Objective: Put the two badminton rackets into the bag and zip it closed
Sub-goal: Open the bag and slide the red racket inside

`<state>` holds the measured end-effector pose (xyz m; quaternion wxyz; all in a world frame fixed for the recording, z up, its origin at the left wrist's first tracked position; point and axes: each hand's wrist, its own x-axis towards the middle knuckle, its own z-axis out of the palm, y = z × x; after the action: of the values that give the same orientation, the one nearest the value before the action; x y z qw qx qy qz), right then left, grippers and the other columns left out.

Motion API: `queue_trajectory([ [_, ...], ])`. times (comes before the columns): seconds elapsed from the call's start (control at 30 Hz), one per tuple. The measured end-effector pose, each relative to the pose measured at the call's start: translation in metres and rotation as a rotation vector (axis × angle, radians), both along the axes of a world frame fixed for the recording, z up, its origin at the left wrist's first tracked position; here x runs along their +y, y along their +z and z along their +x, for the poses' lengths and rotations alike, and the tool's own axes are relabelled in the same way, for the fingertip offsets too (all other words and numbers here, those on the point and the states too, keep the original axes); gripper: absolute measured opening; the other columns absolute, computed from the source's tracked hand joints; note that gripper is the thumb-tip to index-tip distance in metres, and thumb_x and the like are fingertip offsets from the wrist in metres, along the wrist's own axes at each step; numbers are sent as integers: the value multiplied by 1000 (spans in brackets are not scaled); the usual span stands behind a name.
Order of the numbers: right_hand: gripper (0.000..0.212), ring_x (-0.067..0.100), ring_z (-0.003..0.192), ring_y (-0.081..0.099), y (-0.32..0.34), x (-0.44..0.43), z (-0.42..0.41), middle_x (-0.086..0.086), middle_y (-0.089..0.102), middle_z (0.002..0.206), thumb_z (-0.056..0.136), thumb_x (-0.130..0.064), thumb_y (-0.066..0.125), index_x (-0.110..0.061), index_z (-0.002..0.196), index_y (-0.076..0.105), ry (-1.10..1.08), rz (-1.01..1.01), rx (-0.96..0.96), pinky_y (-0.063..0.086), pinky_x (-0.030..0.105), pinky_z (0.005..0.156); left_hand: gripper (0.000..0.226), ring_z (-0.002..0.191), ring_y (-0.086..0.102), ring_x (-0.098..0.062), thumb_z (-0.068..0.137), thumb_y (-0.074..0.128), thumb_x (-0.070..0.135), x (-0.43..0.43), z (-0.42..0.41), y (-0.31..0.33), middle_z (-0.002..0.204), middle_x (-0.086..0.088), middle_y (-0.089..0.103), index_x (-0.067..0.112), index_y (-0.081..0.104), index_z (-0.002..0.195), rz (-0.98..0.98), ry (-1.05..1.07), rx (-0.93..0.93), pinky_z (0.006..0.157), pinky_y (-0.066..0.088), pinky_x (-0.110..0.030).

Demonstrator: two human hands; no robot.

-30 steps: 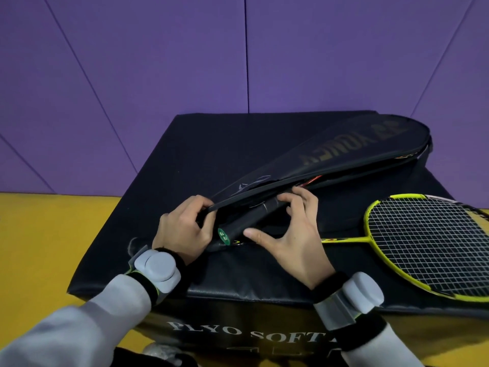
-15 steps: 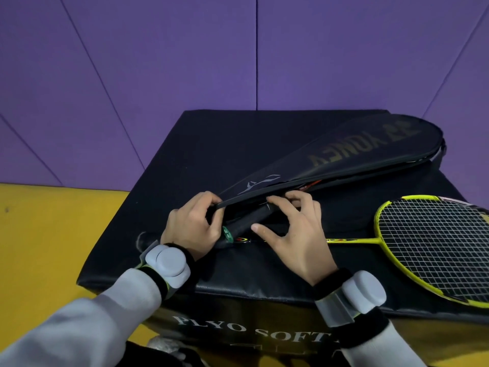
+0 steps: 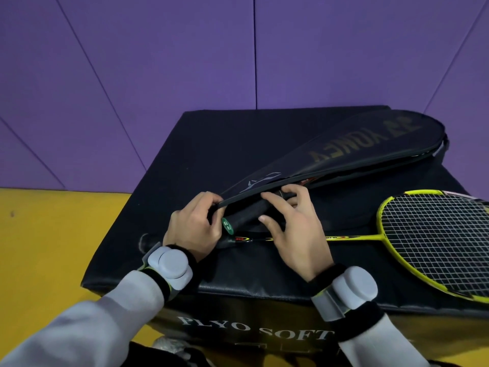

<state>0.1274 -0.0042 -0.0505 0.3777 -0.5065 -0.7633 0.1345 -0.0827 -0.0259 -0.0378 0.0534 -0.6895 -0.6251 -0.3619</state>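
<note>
One racket's nearly in: vs a sec ago its black grip has slid further under the bag flap, only the green butt cap poking out. Bag lies on the plyo box, zip not yet run. 2nd, yellow racket sits outside, just beside bag. I see left hand fingers clenched on flap edge; right hand fingertips pinching the grip, pushing. Next, prob.: load no. 2.

Purple padded wall panels are being seen behind a black plyo box, which is sitting on yellow flooring.
</note>
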Motion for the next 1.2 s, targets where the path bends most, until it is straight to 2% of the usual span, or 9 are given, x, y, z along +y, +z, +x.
queue_trajectory([
  [0.2,41,18,108,49,1,7,-7,-1,34,129,90,-31,68,-28,130,59,-33,-18,8,54,36,87,12,65,61,-19,90,61,18,-1,-1,0,91,14,61,24,59,100,-23,-1,-18,56,53,-37],
  [0.4,39,21,107,52,2,12,-16,3,40,128,91,-30,69,-24,128,61,-86,24,8,56,37,80,21,70,62,-25,92,56,12,2,-1,-1,100,14,60,27,55,107,-64,18,-7,59,46,-32],
  [0.7,37,19,110,53,4,14,-19,1,45,131,91,-29,66,-23,128,61,-110,37,-35,54,33,81,21,73,61,-29,96,44,17,1,1,0,107,14,54,27,50,113,-88,11,-20,64,53,-46],
  [0.83,43,19,114,54,5,11,-20,0,48,138,88,-19,62,-22,131,59,-109,40,-67,54,35,88,22,73,60,-28,97,45,12,0,2,2,106,13,54,25,50,113,-77,6,-18,65,53,-46],
  [1.03,60,24,126,48,5,7,-20,4,41,149,83,-15,62,-20,142,48,-79,12,-178,44,39,104,26,66,57,-29,97,42,7,-3,4,3,106,12,51,26,48,115,-69,18,5,55,48,-41],
  [1.2,68,25,129,43,6,4,-19,4,42,150,78,-16,62,-21,144,45,-108,13,-273,38,39,107,28,65,56,-29,96,45,3,-2,5,3,104,9,51,23,48,115,-57,13,29,54,48,-40],
])
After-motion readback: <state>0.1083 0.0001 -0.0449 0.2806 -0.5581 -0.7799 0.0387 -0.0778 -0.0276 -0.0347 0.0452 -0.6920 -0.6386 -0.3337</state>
